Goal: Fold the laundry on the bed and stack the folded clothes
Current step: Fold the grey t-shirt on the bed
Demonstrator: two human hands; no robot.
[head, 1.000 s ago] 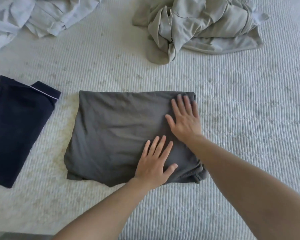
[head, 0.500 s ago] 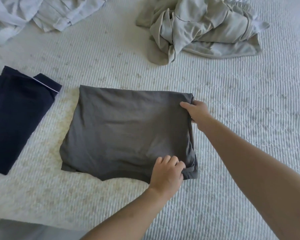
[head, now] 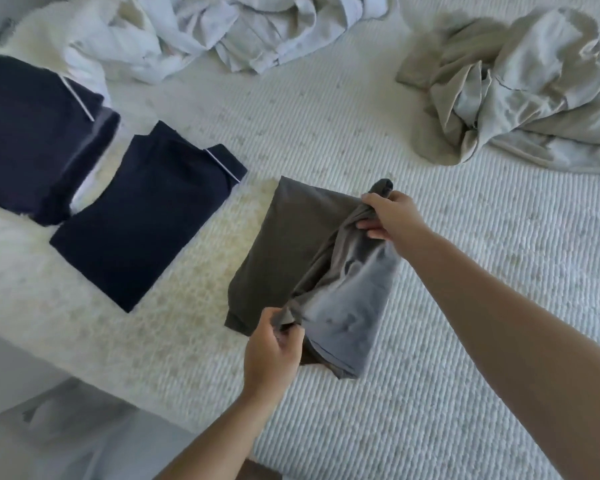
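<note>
A dark grey folded garment point(head: 291, 244) lies in the middle of the white ribbed bed point(head: 465, 306). Its right side is lifted off the bed and bunched. My left hand point(head: 271, 358) pinches its near corner. My right hand point(head: 392, 216) grips its far corner, raised above the bed. Two folded navy garments lie to the left: one point(head: 142, 223) near the grey one, another point(head: 32, 133) further back left.
A crumpled beige garment point(head: 520, 84) lies at the back right. A heap of pale blue-white laundry point(head: 201, 32) lies along the back. The bed's near-left edge point(head: 84, 362) drops to the floor.
Both hands went from pressing flat on the grey garment to gripping its right corners, then lifted that side and carried it leftward. My view shifted, revealing a second navy garment.
</note>
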